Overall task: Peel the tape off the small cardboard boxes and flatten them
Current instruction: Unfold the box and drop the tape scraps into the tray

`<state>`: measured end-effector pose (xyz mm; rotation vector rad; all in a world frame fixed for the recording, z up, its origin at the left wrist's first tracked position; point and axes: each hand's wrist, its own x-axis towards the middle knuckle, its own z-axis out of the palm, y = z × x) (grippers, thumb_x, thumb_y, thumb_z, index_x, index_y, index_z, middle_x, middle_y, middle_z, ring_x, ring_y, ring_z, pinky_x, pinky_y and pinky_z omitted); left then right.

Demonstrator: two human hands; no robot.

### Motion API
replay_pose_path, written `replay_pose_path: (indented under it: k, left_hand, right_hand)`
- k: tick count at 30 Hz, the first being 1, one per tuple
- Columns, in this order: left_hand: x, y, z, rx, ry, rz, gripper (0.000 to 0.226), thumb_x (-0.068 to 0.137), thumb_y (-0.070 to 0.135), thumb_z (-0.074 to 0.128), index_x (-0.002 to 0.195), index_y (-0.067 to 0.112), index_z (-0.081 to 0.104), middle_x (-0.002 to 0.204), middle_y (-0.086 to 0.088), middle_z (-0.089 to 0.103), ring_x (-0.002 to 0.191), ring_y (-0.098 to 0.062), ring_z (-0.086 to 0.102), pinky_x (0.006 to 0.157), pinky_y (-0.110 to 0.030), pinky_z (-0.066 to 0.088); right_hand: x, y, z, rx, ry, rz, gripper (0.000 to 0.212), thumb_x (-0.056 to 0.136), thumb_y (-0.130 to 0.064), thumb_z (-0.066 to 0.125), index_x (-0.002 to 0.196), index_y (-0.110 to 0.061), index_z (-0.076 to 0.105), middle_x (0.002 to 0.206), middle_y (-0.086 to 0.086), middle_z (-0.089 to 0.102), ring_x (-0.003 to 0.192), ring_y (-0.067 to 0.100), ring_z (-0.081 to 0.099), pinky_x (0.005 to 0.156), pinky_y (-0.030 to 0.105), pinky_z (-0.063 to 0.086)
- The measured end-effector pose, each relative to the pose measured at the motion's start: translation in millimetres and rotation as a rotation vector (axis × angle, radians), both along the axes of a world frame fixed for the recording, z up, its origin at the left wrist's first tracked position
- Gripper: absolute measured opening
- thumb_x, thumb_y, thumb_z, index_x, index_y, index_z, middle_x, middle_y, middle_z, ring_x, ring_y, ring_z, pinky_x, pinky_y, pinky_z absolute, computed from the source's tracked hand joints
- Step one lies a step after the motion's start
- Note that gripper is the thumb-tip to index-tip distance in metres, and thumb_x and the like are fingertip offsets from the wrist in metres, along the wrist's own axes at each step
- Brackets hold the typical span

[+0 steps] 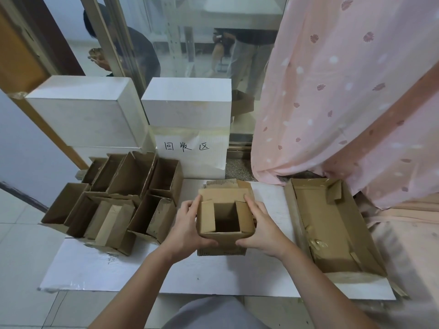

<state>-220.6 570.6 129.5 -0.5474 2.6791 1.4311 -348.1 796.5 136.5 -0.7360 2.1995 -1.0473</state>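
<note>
Reading "回收区" in handwritten black strokes, a white paper sign [191, 150] is taped to the front of a white box [187, 103] at the back of the scene, with a second white box [85, 110] to its left. No other writing can be made out. Just in front of the sign, at the middle of the white sheet [118, 269] on the floor, both hands hold a small cardboard box [225, 219] with its top flaps open and its dark inside showing. The left hand [187, 226] curls round the box's left side, fingers up along the wall and thumb under the near edge. The right hand [259, 229] grips the right side the same way, fingers over the top right flap. Both forearms reach forward from the bottom of the view. Under the held box lies a stack of flattened cardboard [221, 251]. A cluster of open small boxes [123, 198] stands to the left, and a larger shallow cardboard box [332, 229] lies to the right, with bits of tape [317, 243] inside it. A pink patterned curtain [344, 91] hangs behind that.
</note>
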Motion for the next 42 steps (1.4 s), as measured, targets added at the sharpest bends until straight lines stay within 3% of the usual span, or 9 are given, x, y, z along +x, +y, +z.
replay_pose_path:
  k: [7,17,20,23,28,30,33,37,42]
  left_hand:
    - [-6.1,-2.4,2.7,-0.004,0.026,0.006,0.13,0.062,0.04,0.098,0.161,0.035,0.013,0.145,0.022,0.018,0.135,-0.011,0.031,0.114,-0.039,0.045]
    - [-2.9,6.8,3.1,0.123,0.068,0.009,0.122,0.071,0.07,0.082,0.162,0.044,0.005,0.142,0.031,0.017,0.134,-0.009,0.037,0.11,-0.04,0.05]
    - [-3.3,10.8,5.0,0.136,0.068,0.033,0.119,0.07,0.08,0.074,0.162,0.045,0.007,0.139,0.03,0.019,0.131,-0.002,0.037,0.106,-0.036,0.052]
    - [-4.3,14.1,5.1,0.157,0.084,0.059,0.107,0.077,0.079,0.067,0.161,0.047,0.01,0.139,0.028,0.022,0.131,-0.003,0.039,0.105,-0.039,0.053]
    - [-5.2,15.5,4.2,0.187,0.124,0.083,0.075,0.087,0.081,0.049,0.151,0.067,0.014,0.144,0.026,0.029,0.13,0.015,0.038,0.113,-0.042,0.045]
    - [-5.5,18.7,8.1,0.243,0.122,0.088,0.058,0.092,0.078,0.046,0.143,0.076,0.018,0.143,0.038,0.033,0.132,0.018,0.037,0.116,-0.043,0.042]
    - [-5.9,23.5,19.0,0.343,0.125,0.104,0.044,0.101,0.062,0.047,0.138,0.069,0.024,0.125,0.062,0.037,0.124,0.03,0.036,0.114,-0.03,0.038]
    - [-4.7,22.4,32.7,0.403,0.12,0.082,0.065,0.082,0.076,0.054,0.138,0.067,0.02,0.122,0.064,0.037,0.121,0.03,0.039,0.095,-0.003,0.038]
    - [-2.9,19.5,37.9,0.41,0.136,-0.02,0.109,0.063,0.091,0.066,0.151,0.054,0.012,0.136,0.057,0.037,0.126,0.026,0.042,0.09,-0.001,0.042]
  right_hand:
    - [-1.0,-3.2,2.5,0.024,0.051,0.008,0.12,0.068,-0.035,0.089,0.161,-0.035,0.013,0.146,-0.025,0.022,0.135,0.009,0.036,0.112,0.029,0.038]
    - [-5.8,0.7,-6.3,-0.091,-0.084,-0.023,0.123,0.067,-0.042,0.091,0.16,-0.043,0.011,0.162,-0.028,0.012,0.15,0.001,0.021,0.115,0.036,0.043]
    - [-5.8,0.2,-6.7,-0.103,-0.087,-0.058,0.121,0.066,-0.062,0.086,0.161,-0.04,0.014,0.164,-0.024,0.014,0.15,-0.001,0.019,0.122,0.034,0.031]
    - [-3.8,-2.2,-9.2,-0.119,-0.1,-0.129,0.117,0.064,-0.082,0.072,0.16,-0.039,0.019,0.164,-0.021,0.021,0.149,0.003,0.024,0.123,0.039,0.029]
    - [-2.7,-4.0,-15.0,-0.183,-0.156,-0.218,0.106,0.069,-0.087,0.064,0.157,-0.046,0.02,0.16,-0.019,0.033,0.146,0.006,0.034,0.121,0.043,0.034]
    - [-3.6,-5.4,-15.5,-0.222,-0.199,-0.244,0.101,0.074,-0.085,0.06,0.158,-0.048,0.018,0.158,-0.02,0.037,0.145,0.004,0.036,0.122,0.043,0.033]
    - [-2.5,-6.9,-9.1,-0.265,-0.265,-0.324,0.079,0.094,-0.066,0.051,0.159,-0.044,0.013,0.159,-0.023,0.029,0.147,0.002,0.03,0.125,0.04,0.025]
    - [-4.1,-5.3,-10.7,-0.3,-0.346,-0.414,0.061,0.108,-0.044,0.041,0.161,-0.039,0.011,0.154,-0.025,0.028,0.148,0.004,0.028,0.126,0.04,0.022]
    - [-9.4,-4.9,-17.3,-0.338,-0.414,-0.499,0.069,0.102,-0.06,0.041,0.162,-0.036,0.015,0.157,-0.022,0.025,0.147,0.006,0.027,0.125,0.04,0.022]
